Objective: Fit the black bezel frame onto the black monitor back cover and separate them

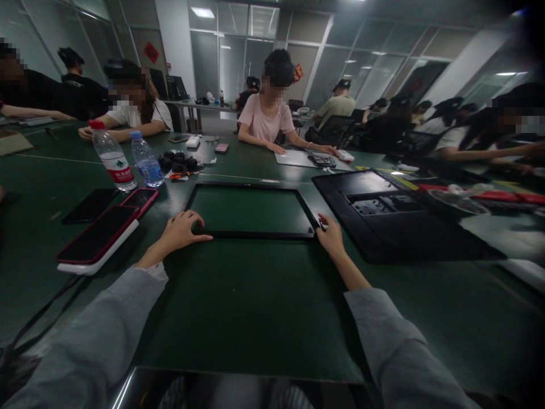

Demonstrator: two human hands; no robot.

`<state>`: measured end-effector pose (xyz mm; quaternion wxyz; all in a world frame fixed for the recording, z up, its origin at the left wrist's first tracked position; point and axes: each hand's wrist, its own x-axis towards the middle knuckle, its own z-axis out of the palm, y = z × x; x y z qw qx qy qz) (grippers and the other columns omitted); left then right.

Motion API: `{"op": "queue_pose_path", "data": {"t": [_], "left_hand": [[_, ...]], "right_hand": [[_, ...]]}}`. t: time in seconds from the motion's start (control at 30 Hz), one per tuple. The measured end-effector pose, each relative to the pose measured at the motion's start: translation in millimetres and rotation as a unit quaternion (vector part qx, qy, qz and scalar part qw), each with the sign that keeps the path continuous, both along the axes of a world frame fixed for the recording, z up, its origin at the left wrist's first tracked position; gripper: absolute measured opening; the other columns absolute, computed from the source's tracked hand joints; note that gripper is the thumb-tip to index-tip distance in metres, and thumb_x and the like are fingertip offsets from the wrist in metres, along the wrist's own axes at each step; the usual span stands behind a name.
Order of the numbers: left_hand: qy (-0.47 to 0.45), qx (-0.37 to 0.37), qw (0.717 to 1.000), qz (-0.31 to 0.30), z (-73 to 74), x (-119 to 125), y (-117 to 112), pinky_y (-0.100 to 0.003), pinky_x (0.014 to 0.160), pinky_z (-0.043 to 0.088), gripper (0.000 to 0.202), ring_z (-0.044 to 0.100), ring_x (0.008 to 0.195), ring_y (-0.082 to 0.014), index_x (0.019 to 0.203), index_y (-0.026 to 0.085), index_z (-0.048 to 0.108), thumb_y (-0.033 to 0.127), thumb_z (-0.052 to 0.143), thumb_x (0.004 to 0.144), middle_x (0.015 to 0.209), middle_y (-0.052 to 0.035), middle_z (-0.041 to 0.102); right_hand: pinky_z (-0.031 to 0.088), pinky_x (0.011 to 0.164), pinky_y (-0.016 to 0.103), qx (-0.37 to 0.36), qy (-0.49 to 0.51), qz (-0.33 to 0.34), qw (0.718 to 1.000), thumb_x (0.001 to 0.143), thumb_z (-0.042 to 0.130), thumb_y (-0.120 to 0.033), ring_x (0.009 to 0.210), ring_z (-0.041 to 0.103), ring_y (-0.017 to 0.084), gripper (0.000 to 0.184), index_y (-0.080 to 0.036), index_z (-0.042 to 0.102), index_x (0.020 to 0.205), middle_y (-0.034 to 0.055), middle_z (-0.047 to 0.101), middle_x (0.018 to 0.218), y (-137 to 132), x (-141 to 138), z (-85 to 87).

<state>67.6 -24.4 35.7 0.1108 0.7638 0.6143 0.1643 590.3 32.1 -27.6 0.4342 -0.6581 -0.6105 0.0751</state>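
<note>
A thin black screen bezel (255,234), a hollow rectangular frame, lies on the green table with the tabletop showing through its opening. My left hand (181,230) is curled round its near left corner, thumb stretched along the near edge. At the near right corner, my right hand (331,234) grips the bezel between thumb and bent fingers. To the right of that hand lies a large black plastic panel (409,227) with a recessed section. Part of the bezel's left side is hidden by my left hand.
Phones (100,233) lie at left, one on a white block, near a red-capped bottle (114,159) and a blue-capped bottle (147,162). Black parts and orange-handled tool (179,176) lie behind. A co-worker (268,116) sits opposite. A clear dish (457,201) is at right.
</note>
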Motion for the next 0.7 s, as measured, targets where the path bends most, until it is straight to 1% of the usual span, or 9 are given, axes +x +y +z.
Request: {"op": "queue_pose_path", "data": {"t": [0.03,0.1,0.23,0.3,0.37,0.43,0.53,0.63,0.7], "left_hand": [[-0.004,0.003,1.000,0.003,0.6,-0.1,0.3,-0.058,0.107,0.046,0.050,0.059,0.127,-0.0391,0.101,0.026,0.076,0.072,0.076,0.081,0.132,-0.0120,0.069],[-0.013,0.011,1.000,0.016,1.2,-0.4,1.2,-0.054,0.101,0.048,0.048,0.063,0.119,-0.0372,0.094,0.025,0.075,0.071,0.075,0.082,0.123,-0.0109,0.072],[-0.045,0.015,0.997,0.064,-0.3,-2.8,4.1,-0.046,0.090,0.052,0.053,0.067,0.108,-0.0348,0.100,0.025,0.077,0.074,0.076,0.080,0.113,-0.0121,0.075],[-0.071,0.004,0.994,0.086,-2.1,-5.1,6.3,-0.043,0.086,0.052,0.057,0.069,0.105,-0.0339,0.101,0.024,0.078,0.076,0.076,0.077,0.112,-0.0132,0.077],[-0.102,-0.012,0.990,0.092,-4.1,-7.6,8.9,-0.042,0.085,0.052,0.059,0.070,0.104,-0.0333,0.101,0.024,0.079,0.077,0.077,0.075,0.113,-0.0129,0.078],[-0.135,-0.021,0.986,0.096,-5.8,-9.5,11.4,-0.042,0.085,0.052,0.059,0.071,0.104,-0.0329,0.100,0.024,0.079,0.076,0.079,0.073,0.114,-0.0121,0.079],[-0.182,-0.015,0.976,0.117,-6.6,-9.8,13.7,-0.043,0.088,0.052,0.058,0.072,0.103,-0.0326,0.097,0.024,0.080,0.074,0.083,0.069,0.110,-0.0118,0.080],[-0.242,-0.002,0.961,0.138,-3.6,-6.9,12.9,-0.042,0.088,0.052,0.058,0.073,0.097,-0.0310,0.093,0.023,0.080,0.073,0.086,0.064,0.101,-0.0108,0.080],[-0.297,0.006,0.943,0.148,0.8,-3.5,10.9,-0.040,0.086,0.052,0.061,0.072,0.094,-0.0291,0.091,0.022,0.079,0.073,0.088,0.060,0.097,-0.0098,0.079]], "right_hand": [[0.053,0.105,0.053,0.000,0.012,0.002,1.000,0.070,0.055,-0.025,0.117,0.068,0.033,0.066,-0.013,0.070,0.134,0.0176,0.074,0.119,-0.3,-0.4,0.9],[0.054,0.103,0.053,0.003,0.035,0.000,0.999,0.072,0.055,-0.026,0.115,0.069,0.032,0.065,-0.014,0.068,0.135,0.0179,0.075,0.120,-0.8,-1.7,2.5],[0.055,0.098,0.053,0.006,0.088,-0.003,0.996,0.078,0.056,-0.029,0.104,0.070,0.030,0.062,-0.014,0.064,0.138,0.0180,0.075,0.120,-2.3,-4.9,5.2],[0.055,0.099,0.053,0.019,0.100,0.001,0.995,0.081,0.055,-0.031,0.104,0.070,0.029,0.059,-0.015,0.063,0.137,0.0172,0.075,0.118,-4.7,-6.0,9.0],[0.052,0.104,0.054,0.049,0.092,-0.014,0.995,0.083,0.055,-0.032,0.108,0.068,0.030,0.059,-0.015,0.060,0.139,0.0165,0.075,0.119,-8.7,-6.0,16.9],[0.047,0.110,0.055,0.091,0.072,-0.056,0.992,0.085,0.054,-0.031,0.116,0.065,0.030,0.063,-0.012,0.055,0.145,0.0177,0.073,0.122,-13.8,-3.8,29.5],[0.039,0.118,0.056,0.155,0.038,-0.154,0.975,0.087,0.052,-0.026,0.129,0.057,0.033,0.070,-0.006,0.046,0.153,0.0212,0.069,0.131,-22.4,7.9,53.0],[0.027,0.123,0.061,0.203,0.023,-0.279,0.938,0.084,0.049,-0.016,0.137,0.050,0.034,0.078,-0.004,0.035,0.161,0.0241,0.063,0.141,-34.5,36.1,70.1],[0.017,0.125,0.068,0.224,0.026,-0.362,0.904,0.080,0.048,-0.009,0.142,0.046,0.037,0.086,-0.006,0.029,0.164,0.0281,0.055,0.148,-48.1,63.4,72.4]]}}
